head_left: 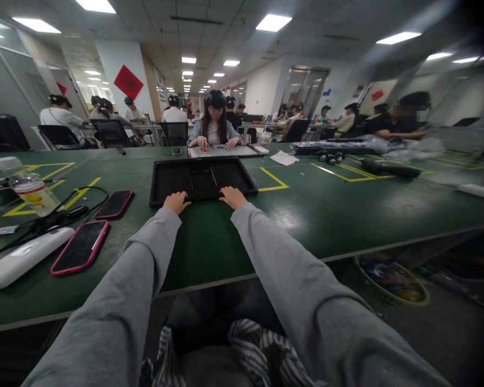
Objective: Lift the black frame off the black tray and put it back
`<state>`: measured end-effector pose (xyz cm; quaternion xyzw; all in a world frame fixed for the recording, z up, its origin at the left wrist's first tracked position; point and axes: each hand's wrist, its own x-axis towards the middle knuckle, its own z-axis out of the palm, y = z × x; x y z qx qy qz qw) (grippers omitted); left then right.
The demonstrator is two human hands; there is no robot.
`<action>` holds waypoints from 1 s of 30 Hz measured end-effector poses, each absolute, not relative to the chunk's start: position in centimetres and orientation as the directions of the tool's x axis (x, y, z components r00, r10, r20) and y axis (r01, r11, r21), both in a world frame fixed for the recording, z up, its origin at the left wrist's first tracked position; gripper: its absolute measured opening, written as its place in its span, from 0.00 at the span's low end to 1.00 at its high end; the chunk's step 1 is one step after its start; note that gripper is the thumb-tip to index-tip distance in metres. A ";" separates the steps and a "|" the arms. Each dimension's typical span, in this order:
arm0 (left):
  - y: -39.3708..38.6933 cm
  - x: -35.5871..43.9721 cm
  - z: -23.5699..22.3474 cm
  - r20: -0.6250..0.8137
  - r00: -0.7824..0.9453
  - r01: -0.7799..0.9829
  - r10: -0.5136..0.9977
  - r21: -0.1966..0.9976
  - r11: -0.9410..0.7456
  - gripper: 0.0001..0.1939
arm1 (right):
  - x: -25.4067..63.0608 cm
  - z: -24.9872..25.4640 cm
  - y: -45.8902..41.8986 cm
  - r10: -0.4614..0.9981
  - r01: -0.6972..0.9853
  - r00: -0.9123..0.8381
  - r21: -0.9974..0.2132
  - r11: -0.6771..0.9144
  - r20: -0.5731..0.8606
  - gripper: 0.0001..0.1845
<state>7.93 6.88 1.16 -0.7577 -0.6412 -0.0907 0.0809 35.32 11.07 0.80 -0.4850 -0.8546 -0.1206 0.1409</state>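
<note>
A black, shallow rectangular tray with a raised rim lies on the green table in front of me. A narrower framed section runs across its middle. My left hand grips the near rim left of centre, its fingers curled over the edge. On the same rim, right of centre, my right hand is closed in the same way. Both thumbs point inward, and the undersides of the fingers are hidden. Grey sleeves cover both arms.
Two phones with pink edges, a white oblong device, black cables and a plastic bottle lie left. A co-worker sits opposite at a pale board. Crumpled tissue and plastic-wrapped items lie right. A basket stands below.
</note>
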 end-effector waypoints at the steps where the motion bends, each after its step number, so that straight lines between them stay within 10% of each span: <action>1: 6.9 7.9 1.2 0.232 0.165 0.985 0.959 0.005 -0.171 0.24 | 35.4 0.8 11.0 0.796 0.863 -0.484 0.047 0.503 0.364 0.20; 10: 4.2 4.1 3.7 0.154 0.000 0.947 0.988 0.316 -0.049 0.35 | 38.6 2.6 9.9 0.944 0.842 -0.155 -0.462 0.280 0.290 0.39; 15: 2.8 1.0 4.3 0.628 -0.302 0.950 0.717 0.263 0.169 0.25 | 43.1 2.1 11.1 0.812 0.899 0.058 -0.384 0.211 0.581 0.23; 30: 1.2 -2.4 0.8 0.503 -0.319 0.939 0.803 0.283 0.195 0.17 | 46.8 -1.7 12.2 0.895 0.782 0.223 -0.619 0.073 0.387 0.27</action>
